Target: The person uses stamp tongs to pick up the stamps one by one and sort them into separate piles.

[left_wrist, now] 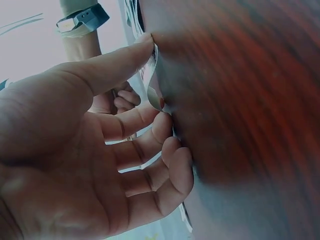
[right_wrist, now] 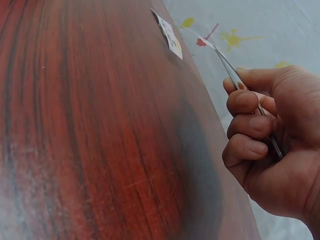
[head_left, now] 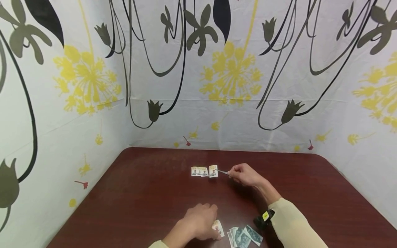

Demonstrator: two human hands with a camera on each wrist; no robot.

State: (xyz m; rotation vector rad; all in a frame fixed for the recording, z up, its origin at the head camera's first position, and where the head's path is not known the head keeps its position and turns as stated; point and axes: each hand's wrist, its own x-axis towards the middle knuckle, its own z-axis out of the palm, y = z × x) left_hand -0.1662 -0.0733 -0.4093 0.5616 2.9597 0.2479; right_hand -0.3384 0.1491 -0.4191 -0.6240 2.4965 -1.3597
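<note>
My right hand [head_left: 245, 174] grips slim metal tweezers [right_wrist: 227, 65] at the back of the table. Their tips hold a small white and yellow printed paper card [head_left: 213, 171], seen nearly edge-on in the right wrist view. Just left of it lies a row of similar overlapping cards [head_left: 199, 171], with a narrow gap between. Near the front, my left hand [head_left: 201, 221] pinches another small card [head_left: 218, 228] by its edges; this card bows between thumb and fingers in the left wrist view [left_wrist: 156, 97]. The fingertips rest at the tabletop.
Fanned grey-green printed papers [head_left: 243, 237] lie at the table's front, right of my left hand. A black device with a yellow label [head_left: 266, 217] is strapped on the right wrist. Flowered cloth [head_left: 229, 131] hangs behind the dark red wooden table [head_left: 149, 193].
</note>
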